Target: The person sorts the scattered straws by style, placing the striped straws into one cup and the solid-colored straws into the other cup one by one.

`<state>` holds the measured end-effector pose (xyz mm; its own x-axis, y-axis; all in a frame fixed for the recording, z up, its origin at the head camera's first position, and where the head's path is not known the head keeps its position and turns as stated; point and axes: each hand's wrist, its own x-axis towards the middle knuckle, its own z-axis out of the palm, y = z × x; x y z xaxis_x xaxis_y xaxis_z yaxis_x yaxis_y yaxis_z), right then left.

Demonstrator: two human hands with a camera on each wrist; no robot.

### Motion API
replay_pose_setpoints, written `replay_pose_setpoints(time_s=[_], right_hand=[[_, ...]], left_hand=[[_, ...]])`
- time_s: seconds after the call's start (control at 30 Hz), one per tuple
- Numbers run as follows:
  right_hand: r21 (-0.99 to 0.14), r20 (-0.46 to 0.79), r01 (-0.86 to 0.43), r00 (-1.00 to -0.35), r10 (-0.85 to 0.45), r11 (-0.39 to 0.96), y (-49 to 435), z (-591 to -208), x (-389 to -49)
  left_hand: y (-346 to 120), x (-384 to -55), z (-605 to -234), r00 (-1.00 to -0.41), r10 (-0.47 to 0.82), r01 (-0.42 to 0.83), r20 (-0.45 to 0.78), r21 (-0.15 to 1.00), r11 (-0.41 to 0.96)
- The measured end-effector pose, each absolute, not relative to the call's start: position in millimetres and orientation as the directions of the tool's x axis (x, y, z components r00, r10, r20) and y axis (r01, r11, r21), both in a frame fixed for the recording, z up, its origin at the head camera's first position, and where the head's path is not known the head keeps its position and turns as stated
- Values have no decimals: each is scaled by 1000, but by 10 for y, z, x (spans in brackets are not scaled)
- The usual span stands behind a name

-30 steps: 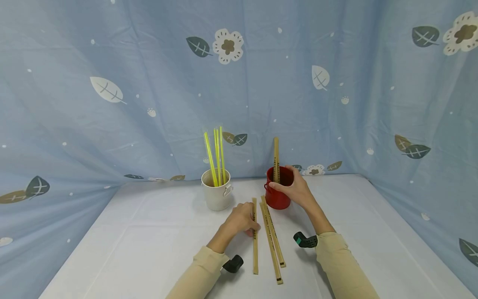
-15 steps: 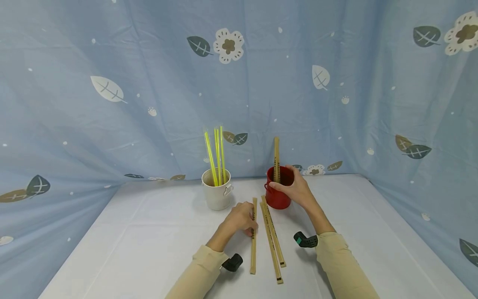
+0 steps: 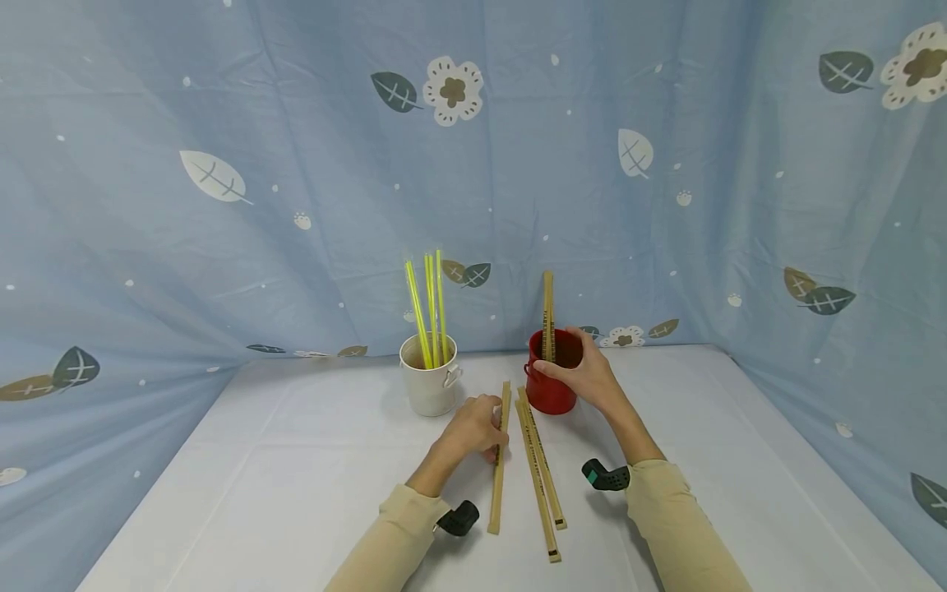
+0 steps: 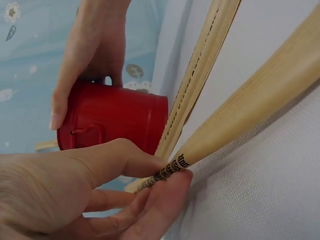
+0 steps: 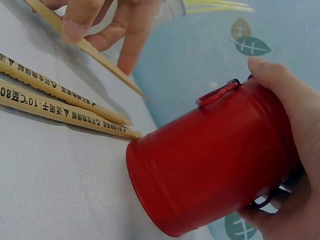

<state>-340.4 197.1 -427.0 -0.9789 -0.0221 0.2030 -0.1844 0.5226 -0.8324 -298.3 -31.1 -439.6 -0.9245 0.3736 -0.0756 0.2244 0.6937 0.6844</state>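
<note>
My left hand [image 3: 470,427] pinches a paper-wrapped straw [image 3: 497,490] between thumb and fingers. In the left wrist view dark printing shows on the straw's wrapper [image 4: 240,118] beside the fingertips. The straw slants over the white table. My right hand [image 3: 587,376] grips a small red bucket [image 3: 549,400] by its rim, thumb at the near side and fingers at the far side. Two similar wrapped straws [image 3: 546,376] stand in this bucket. Two more wrapped straws [image 3: 536,480] lie side by side on the table, their far ends close to the bucket's base [image 5: 165,200].
A white bucket [image 3: 431,396] stands left of the red one, holding several thin yellow-green sticks [image 3: 418,308]. A blue patterned curtain [image 3: 311,271] hangs behind the table [image 3: 296,493]. Each wrist carries a black camera [image 3: 460,518].
My left hand has drawn slightly left with the straw. The straw's near end has swung left and its far end has moved forward. My right hand and the red bucket stay put.
</note>
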Motion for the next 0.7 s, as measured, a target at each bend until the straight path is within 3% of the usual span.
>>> replay_pose_setpoints(time_s=[0.7], right_hand=[[-832, 205, -187, -978, -24, 522, 1974, -4269, -3406]], left_hand=[[-308, -3025, -4233, -935, 341, 261, 92, 832, 490]])
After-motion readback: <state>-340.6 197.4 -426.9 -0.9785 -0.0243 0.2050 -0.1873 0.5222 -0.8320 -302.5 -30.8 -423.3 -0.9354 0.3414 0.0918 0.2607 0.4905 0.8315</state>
